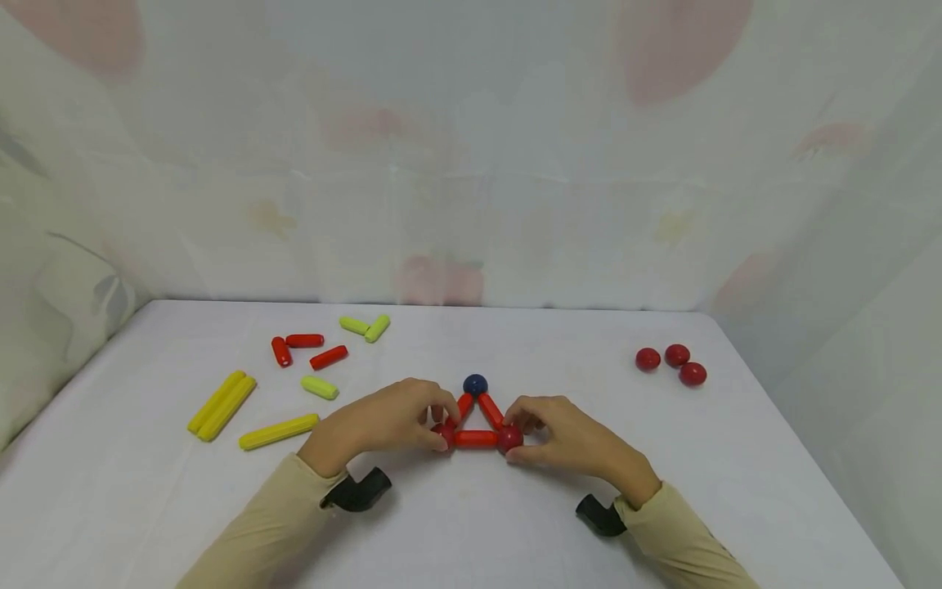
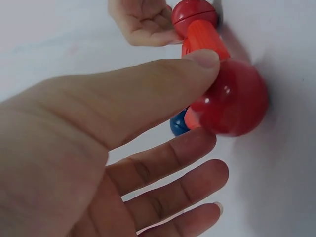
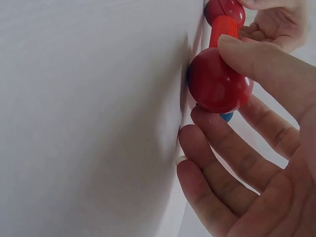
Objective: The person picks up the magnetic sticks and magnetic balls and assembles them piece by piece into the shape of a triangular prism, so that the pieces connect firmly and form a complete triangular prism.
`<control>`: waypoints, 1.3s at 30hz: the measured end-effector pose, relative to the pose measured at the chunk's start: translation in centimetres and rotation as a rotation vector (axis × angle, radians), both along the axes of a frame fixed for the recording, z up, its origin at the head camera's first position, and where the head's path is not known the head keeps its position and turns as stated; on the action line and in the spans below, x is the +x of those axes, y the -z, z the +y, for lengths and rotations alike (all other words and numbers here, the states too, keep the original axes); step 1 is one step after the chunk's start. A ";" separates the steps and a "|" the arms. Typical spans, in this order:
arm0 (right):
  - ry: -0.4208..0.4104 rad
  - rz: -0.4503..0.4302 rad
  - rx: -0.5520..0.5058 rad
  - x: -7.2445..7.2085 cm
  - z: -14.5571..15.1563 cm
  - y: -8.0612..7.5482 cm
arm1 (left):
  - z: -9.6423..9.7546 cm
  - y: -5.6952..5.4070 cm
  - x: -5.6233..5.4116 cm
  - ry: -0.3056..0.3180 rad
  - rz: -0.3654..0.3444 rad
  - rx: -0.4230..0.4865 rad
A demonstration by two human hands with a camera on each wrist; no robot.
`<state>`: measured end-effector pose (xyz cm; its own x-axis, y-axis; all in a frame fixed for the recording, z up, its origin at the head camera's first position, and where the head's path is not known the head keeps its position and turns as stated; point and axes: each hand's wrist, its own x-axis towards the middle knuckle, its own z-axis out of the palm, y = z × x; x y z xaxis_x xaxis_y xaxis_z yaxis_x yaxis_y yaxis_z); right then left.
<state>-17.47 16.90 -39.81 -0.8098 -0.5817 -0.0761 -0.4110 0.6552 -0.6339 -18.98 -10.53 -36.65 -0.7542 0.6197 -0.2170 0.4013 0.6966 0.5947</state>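
A triangle of three short red rods lies on the white table, with a blue ball (image 1: 475, 384) at its far corner and red balls at the two near corners. My left hand (image 1: 397, 415) pinches the left red ball (image 2: 242, 98) between thumb and index finger. At the other near corner, my right hand (image 1: 570, 433) holds the right red ball (image 3: 217, 81) with thumb and fingertips. Between these two balls runs the near red rod (image 1: 477, 439). Both side rods, such as the right one (image 1: 490, 411), meet at the blue ball.
Long yellow rods (image 1: 280, 431) lie on the left of the table. Farther back are short red rods (image 1: 328, 357) and short lime-green rods (image 1: 320, 387). Three loose red balls (image 1: 693, 375) sit at the back right. A patterned cloth (image 1: 471, 164) hangs behind the table.
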 end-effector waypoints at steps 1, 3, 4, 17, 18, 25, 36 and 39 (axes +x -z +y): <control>0.002 0.001 -0.001 0.0 0.0 0.0 | 0.0 -0.1 0.0 -0.015 0.000 -0.007; 0.005 0.004 0.001 0.0 0.0 0.0 | -0.1 -0.3 -0.1 -0.042 0.004 -0.021; 0.006 0.004 0.001 0.0 0.0 0.1 | -0.2 -0.4 -0.1 -0.051 0.010 -0.028; 0.011 0.004 -0.011 -0.1 -0.1 0.2 | -2.9 -1.6 -0.9 -0.091 0.129 -0.067; 0.013 0.003 -0.011 0.0 0.0 0.2 | -3.1 -1.5 -0.9 -0.095 0.129 -0.067; 0.021 0.006 -0.008 0.0 0.1 0.3 | -5.2 -0.5 -1.2 -0.143 0.157 -0.055; 0.012 0.001 -0.016 -0.1 0.0 0.1 | -9.2 -0.1 -1.8 -0.245 0.150 -0.040; 0.008 0.006 -0.018 -0.1 0.0 0.1 | -9.9 -0.3 -1.9 -0.255 0.140 -0.048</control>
<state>-17.52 16.85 -39.96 -0.8151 -0.5761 -0.0611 -0.4091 0.6471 -0.6434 -20.88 -20.45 -36.34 -0.9089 0.3979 -0.1245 0.2854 0.8116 0.5098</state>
